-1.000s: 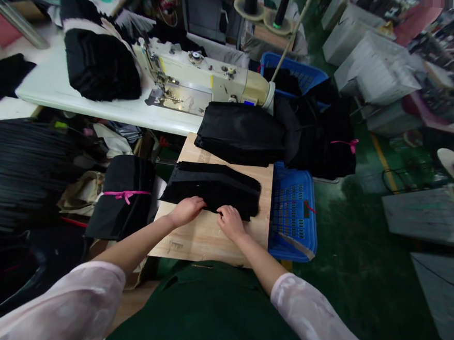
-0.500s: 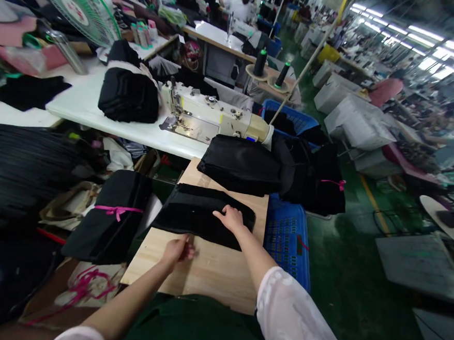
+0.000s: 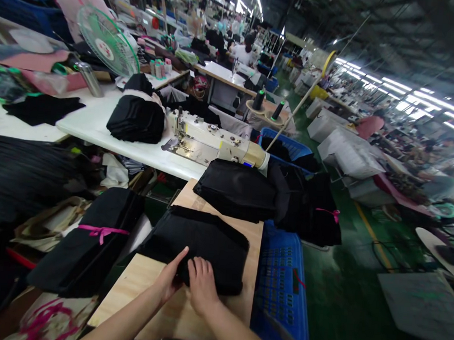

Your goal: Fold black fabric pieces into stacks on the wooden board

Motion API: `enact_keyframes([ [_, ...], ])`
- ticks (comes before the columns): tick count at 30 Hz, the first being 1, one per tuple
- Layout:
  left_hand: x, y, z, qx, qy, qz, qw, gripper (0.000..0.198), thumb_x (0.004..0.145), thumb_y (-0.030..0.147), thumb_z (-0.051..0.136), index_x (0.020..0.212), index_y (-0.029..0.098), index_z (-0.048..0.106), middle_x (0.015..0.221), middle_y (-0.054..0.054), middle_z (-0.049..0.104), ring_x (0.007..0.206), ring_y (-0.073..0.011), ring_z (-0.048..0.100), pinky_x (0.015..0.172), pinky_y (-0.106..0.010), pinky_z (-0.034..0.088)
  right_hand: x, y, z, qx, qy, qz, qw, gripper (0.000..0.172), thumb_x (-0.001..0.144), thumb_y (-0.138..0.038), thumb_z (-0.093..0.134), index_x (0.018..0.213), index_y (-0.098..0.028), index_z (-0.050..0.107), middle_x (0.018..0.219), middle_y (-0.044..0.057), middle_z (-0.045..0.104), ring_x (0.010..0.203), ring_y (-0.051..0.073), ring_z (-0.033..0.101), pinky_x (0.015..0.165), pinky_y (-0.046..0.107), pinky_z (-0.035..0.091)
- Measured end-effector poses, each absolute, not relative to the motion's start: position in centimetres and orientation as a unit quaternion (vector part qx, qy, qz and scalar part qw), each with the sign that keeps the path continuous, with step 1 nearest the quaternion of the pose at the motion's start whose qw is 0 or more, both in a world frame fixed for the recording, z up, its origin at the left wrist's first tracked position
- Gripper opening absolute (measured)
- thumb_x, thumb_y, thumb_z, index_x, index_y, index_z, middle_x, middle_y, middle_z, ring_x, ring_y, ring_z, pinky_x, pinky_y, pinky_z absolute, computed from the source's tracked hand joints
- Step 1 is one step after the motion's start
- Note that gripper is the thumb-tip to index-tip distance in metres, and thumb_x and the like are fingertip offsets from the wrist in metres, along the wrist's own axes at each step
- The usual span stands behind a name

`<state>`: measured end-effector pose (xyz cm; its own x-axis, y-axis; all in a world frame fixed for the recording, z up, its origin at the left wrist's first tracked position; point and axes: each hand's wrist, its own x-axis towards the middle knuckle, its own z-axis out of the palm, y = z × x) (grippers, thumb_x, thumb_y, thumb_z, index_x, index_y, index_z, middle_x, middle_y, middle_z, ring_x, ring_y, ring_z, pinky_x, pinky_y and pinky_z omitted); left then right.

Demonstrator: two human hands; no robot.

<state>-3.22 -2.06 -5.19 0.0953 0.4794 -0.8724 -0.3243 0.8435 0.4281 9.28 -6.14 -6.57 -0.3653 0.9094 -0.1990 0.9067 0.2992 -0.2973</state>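
A stack of black fabric pieces lies on the pale wooden board in front of me. My left hand is closed on the stack's near edge, thumb on top and the other fingers mostly hidden. Close beside it, my right hand grips the same edge with its fingertips bent over the fabric. Beyond them, a second black stack rests on the board's far end, by the sewing machine.
A black bundle tied with pink ribbon is at my left. The blue basket stands right of the board. On the white table sit another black bundle and a green fan. Thread cones stand behind the machine.
My right hand has moved from the top of the stack to its near edge, beside my left hand. My left hand now holds that edge. The view has tilted upward.
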Motion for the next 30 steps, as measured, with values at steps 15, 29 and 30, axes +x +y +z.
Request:
enact_keyframes([
  [15, -4.7, 1.5, 5.1, 0.244, 0.510, 0.417, 0.712, 0.072, 0.068, 0.051, 0.077, 0.127, 0.020, 0.049, 0.128, -0.016, 0.060, 0.088, -0.0246, 0.070, 0.075, -0.034, 0.056, 23.4, 9.8, 15.1, -0.608, -0.669, 0.309, 0.296, 0.046, 0.073, -0.016, 0.063, 0.119, -0.017, 0.058, 0.107, 0.005, 0.069, 0.093, 0.019, 0.066, 0.089, 0.035, 0.052],
  [29, -2.3, -3.4, -2.1, 0.219, 0.621, 0.326, 0.678, 0.071, 0.048, 0.069, 0.074, 0.103, 0.026, 0.059, 0.105, -0.008, 0.069, 0.082, -0.0282, 0.069, 0.072, -0.038, 0.054, 26.5, 14.1, 10.8, -0.538, -0.821, -0.035, 0.187, 0.065, 0.070, 0.003, 0.050, 0.132, -0.019, 0.051, 0.129, 0.010, 0.057, 0.120, 0.024, 0.051, 0.102, 0.041, 0.042],
  [30, -2.2, -3.5, -3.0, 0.225, 0.621, 0.313, 0.682, 0.071, 0.046, 0.070, 0.074, 0.101, 0.028, 0.059, 0.104, -0.008, 0.070, 0.084, -0.0289, 0.069, 0.072, -0.039, 0.054, 26.4, 14.2, 8.0, -0.555, -0.819, -0.007, 0.148, 0.065, 0.071, 0.001, 0.052, 0.132, -0.019, 0.051, 0.130, 0.010, 0.057, 0.119, 0.024, 0.052, 0.101, 0.041, 0.043],
])
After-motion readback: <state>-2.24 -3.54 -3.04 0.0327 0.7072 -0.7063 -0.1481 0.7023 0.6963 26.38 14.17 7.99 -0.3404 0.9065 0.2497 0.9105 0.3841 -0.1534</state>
